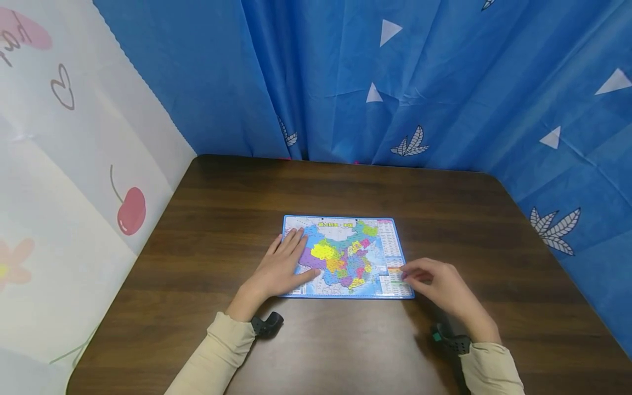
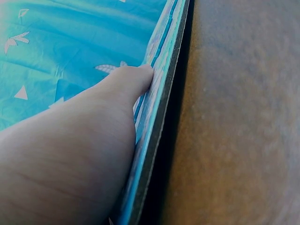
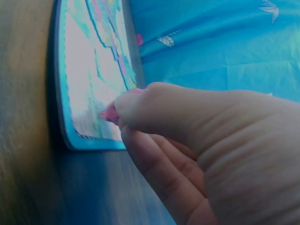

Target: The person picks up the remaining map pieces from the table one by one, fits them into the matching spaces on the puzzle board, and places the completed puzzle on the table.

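A map puzzle board (image 1: 387, 241) of China, with coloured provinces and a blue border, lies flat on the table. My left hand (image 1: 282, 269) rests on its left side, fingers spread and straight, thumb near the map's lower middle. In the left wrist view the thumb (image 2: 140, 77) touches the board's face close to its edge. My right hand (image 1: 441, 285) is at the board's lower right corner. Between thumb and fingertips it pinches a small pink puzzle piece (image 3: 108, 114), mostly covered by the fingers; its full shape is hidden.
The dark wooden table (image 1: 237, 192) extends around the board on all sides. A blue curtain (image 1: 336, 109) hangs behind and to the right, and a white printed cloth (image 1: 74, 142) hangs at the left. Both wrists carry black camera mounts (image 1: 266, 325).
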Tool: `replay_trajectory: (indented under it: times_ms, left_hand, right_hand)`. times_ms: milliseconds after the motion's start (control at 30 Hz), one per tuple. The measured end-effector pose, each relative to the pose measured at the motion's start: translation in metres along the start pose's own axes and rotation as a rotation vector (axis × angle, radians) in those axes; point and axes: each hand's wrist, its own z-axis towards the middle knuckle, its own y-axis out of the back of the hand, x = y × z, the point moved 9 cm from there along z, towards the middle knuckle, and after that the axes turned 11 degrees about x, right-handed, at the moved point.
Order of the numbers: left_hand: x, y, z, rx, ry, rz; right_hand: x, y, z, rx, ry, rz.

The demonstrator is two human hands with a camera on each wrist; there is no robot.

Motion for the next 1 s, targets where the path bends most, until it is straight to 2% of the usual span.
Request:
replay_trajectory:
  times_ms: [267,433,733,1000]
  left_hand:
    - [0.0,0.0,0.0,-0.002,-0.003,0.001]
    - [0.0,0.0,0.0,0.001,-0.002,-0.001]
    - [-0.001,0.001,0.0,-0.003,-0.001,-0.008]
    - [-0.001,0.0,0.0,0.001,-0.001,-0.007]
  right_hand:
    - [0.0,-0.008,0.008,0.018,-0.005,-0.042]
    - [-0.004,-0.01,0.008,0.029,-0.029,-0.055]
    - [0.0,-0.012,0.009,0.023,-0.023,-0.078]
    - [0.006,-0.015,0.015,-0.001,0.039,-0.055]
